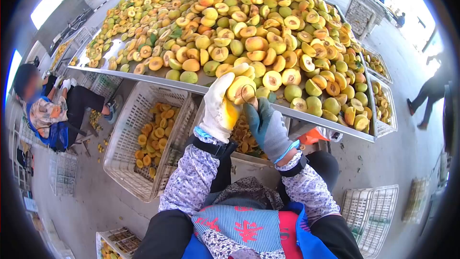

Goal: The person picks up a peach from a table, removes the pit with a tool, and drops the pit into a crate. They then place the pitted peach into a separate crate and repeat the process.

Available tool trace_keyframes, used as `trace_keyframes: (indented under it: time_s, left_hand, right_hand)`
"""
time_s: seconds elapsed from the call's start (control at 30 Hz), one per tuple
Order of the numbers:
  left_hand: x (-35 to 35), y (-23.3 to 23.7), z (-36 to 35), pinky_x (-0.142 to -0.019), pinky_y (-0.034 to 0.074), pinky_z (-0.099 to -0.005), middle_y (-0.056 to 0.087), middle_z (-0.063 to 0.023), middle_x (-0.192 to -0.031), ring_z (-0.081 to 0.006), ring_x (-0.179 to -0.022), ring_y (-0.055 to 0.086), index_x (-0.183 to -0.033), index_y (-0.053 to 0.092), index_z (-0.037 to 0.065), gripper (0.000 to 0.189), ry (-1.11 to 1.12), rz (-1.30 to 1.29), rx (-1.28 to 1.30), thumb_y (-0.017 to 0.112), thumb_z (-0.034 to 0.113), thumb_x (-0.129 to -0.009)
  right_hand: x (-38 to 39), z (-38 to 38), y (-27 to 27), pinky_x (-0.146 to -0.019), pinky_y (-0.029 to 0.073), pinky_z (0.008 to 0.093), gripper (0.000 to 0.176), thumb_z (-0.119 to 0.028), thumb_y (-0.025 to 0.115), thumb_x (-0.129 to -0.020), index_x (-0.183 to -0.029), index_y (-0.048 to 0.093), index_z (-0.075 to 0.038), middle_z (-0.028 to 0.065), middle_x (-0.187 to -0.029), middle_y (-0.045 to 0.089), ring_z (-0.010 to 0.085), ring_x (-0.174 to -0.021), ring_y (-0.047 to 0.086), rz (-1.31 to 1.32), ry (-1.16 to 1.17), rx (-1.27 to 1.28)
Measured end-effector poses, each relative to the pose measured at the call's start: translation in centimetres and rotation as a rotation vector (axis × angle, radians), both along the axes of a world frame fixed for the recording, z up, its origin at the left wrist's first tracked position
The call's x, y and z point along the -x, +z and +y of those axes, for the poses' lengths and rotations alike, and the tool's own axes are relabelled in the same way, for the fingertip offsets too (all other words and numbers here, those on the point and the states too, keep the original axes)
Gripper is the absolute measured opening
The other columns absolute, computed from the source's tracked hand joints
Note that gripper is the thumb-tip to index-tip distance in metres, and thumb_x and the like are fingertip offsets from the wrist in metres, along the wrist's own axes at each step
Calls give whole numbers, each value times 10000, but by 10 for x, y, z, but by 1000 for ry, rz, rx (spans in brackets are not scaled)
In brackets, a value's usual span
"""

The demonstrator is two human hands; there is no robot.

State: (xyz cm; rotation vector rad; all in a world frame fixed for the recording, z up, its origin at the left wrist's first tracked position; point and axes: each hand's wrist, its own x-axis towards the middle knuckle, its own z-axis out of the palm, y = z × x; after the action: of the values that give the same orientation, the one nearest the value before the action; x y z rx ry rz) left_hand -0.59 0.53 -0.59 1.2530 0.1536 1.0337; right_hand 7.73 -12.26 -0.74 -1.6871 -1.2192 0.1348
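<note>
In a white glove with a yellow stain, my left hand (219, 105) is closed around a halved apricot (239, 90), its cut face turned toward me. My right hand (269, 127), in a grey and teal glove, pinches a small tool with a thin wire loop (254, 94). The loop lies against the apricot's cut face. Most of the tool's handle is hidden by my fingers. Both hands are at the front edge of a metal table (158, 82), just before a large heap of whole and halved apricots (230, 33).
Below the table, a white plastic crate (125, 158) contains apricot halves (155, 134); another crate with halves (247, 139) is behind my forearms. Stacked crates (371, 216) stand at right. A seated person (50, 110) is at left, and another person (433, 88) stands at far right.
</note>
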Motion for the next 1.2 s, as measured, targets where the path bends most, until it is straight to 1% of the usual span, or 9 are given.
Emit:
trace_keyframes:
  time_s: [0.03, 0.23, 0.37, 0.47, 0.53, 0.63, 0.87, 1.03, 1.2]
  left_hand:
    - [-1, 0, -1, -965, 557, -422, 600, -214, -1322, -316, -1179, 634, -1276, 535, -56, 385, 80, 117, -210, 460, 260, -1069]
    - [-22, 14, -12, -928, 576, -480, 604, -204, -1313, -334, -1197, 624, -1229, 554, -32, 401, -110, -31, 462, 387, 308, -1097]
    - [-20, 20, -9, -996, 543, -424, 576, -204, -1365, -323, -1205, 618, -1344, 498, -36, 425, -227, -31, 155, 396, 291, -1093]
    - [-16, -6, 6, -996, 539, -398, 535, -207, -1416, -316, -1205, 617, -1370, 480, -50, 422, 96, 108, -482, 445, 256, -1080]
    - [-16, 16, -4, -955, 560, -396, 547, -207, -1393, -293, -1182, 628, -1360, 466, -69, 436, 85, 132, -527, 516, 243, -1060]
    - [-20, 3, 0, -932, 573, -385, 560, -199, -1368, -272, -1120, 651, -1328, 481, -69, 481, -11, 136, -112, 542, 318, -1050]
    - [-27, -4, -13, -838, 584, -387, 694, -177, -1076, -254, -976, 687, -1226, 558, -50, 556, -63, 20, 235, 491, 473, -1049]
    - [-13, 7, -7, -804, 585, -388, 711, -177, -999, -276, -895, 710, -1141, 621, -55, 567, -69, 228, 36, 420, 470, -1068]
    - [-15, 17, -14, -789, 589, -388, 716, -178, -937, -267, -854, 711, -1061, 655, -50, 580, -136, 242, 280, 388, 465, -1074]
  right_hand:
    - [-2, 0, 1, -550, 475, 480, 202, -214, 651, -961, -946, 617, -15, 229, -741, 643, 434, -674, 640, 3, -12, 52]
    - [-7, 1, -10, -570, 491, 488, 194, -217, 661, -950, -953, 621, -27, 228, -770, 649, 441, -682, 634, -116, -56, -57]
    - [-10, 0, -8, -545, 466, 479, 198, -217, 640, -971, -948, 606, -24, 232, -736, 634, 446, -674, 629, 91, -43, -32]
    - [-10, 1, -2, -529, 450, 472, 214, -227, 623, -987, -936, 592, -22, 234, -713, 619, 448, -666, 628, 262, 32, -110]
    - [-8, 0, -1, -526, 447, 470, 224, -236, 615, -993, -932, 588, -22, 233, -710, 615, 447, -661, 626, 228, 45, -100]
    - [-7, 1, -2, -534, 446, 474, 246, -257, 604, -1002, -927, 584, -23, 239, -722, 617, 446, -656, 619, 159, 48, -70]
    - [-4, 2, 0, -548, 447, 502, 298, -307, 595, -1006, -927, 592, -19, 253, -724, 616, 466, -661, 608, 105, 63, -11]
    - [-9, -2, -15, -562, 458, 542, 332, -332, 594, -1000, -939, 602, -6, 270, -718, 622, 493, -660, 603, 24, 48, 117]
    - [-5, -2, -22, -580, 468, 557, 336, -343, 603, -990, -966, 615, -8, 283, -737, 637, 505, -695, 613, 106, 50, 130]
